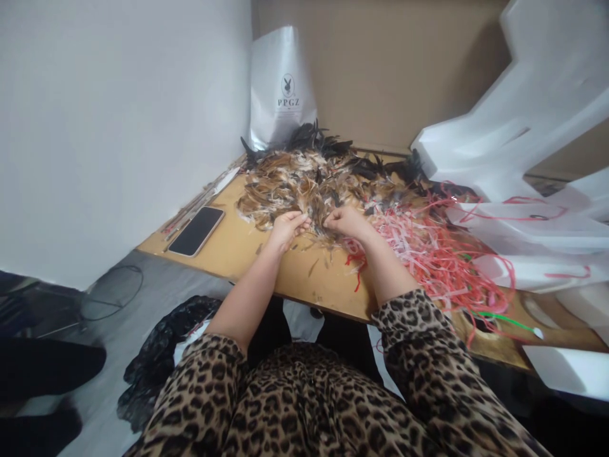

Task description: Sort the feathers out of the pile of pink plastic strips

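Note:
A large heap of brown and tan feathers (280,184) lies across the table, with black feathers (314,139) along its back. At the heap's front edge, my left hand (288,230) has thumb and fingers pinched together, with what looks like a brown feather at the tips. My right hand (349,222) is a short way to its right, also closed in a pinch near the feathers. What its fingers hold is too small to make out. Right of this hand, red and pale pink ribbon strips (428,254) form a tangled pile.
A phone (197,231) rests on the left of the wooden table (295,276). A white PPGZ bag (280,70) stands at the back. White foam-like pieces (476,146) crowd the right. A green strip (507,318) lies near the front. Below left is a black plastic bag (157,355).

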